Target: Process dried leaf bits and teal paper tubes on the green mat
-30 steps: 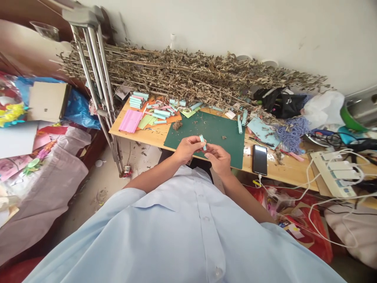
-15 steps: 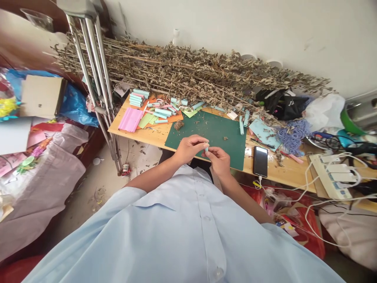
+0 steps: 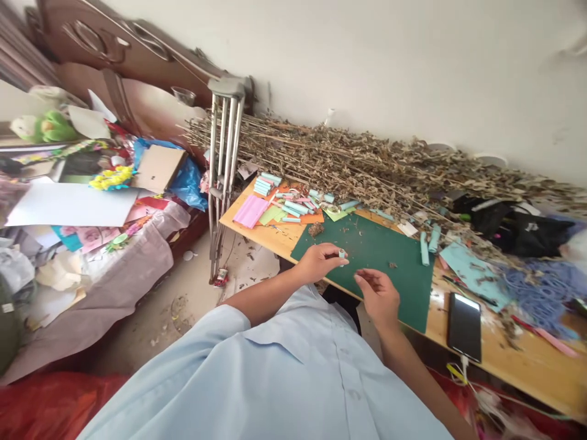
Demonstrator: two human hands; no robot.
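Observation:
My left hand (image 3: 317, 261) is over the near edge of the green cutting mat (image 3: 371, 244). Its thumb and fingers pinch a small light-blue paper roll (image 3: 342, 254), held upright, with something brownish at its top end. My right hand (image 3: 380, 296) hovers just to the right, apart from the roll. Its fingers are loosely bent, and I see nothing between them. On the mat a clump of dried plant bits (image 3: 315, 229) lies beyond my left hand, and a smaller crumb (image 3: 393, 265) lies past my right hand.
Several blue paper rolls (image 3: 296, 208) and a pink paper stack (image 3: 251, 211) sit at the table's left. Dried leafy stalks (image 3: 367, 159) line the wall. A phone (image 3: 465, 327) with a cable and blue cord (image 3: 536, 293) are on the right. Crutches (image 3: 224, 134) stand at the left end.
My hands have separated: the right has let go of the blue roll and drawn off to the right, while the left keeps it. The view has swung left.

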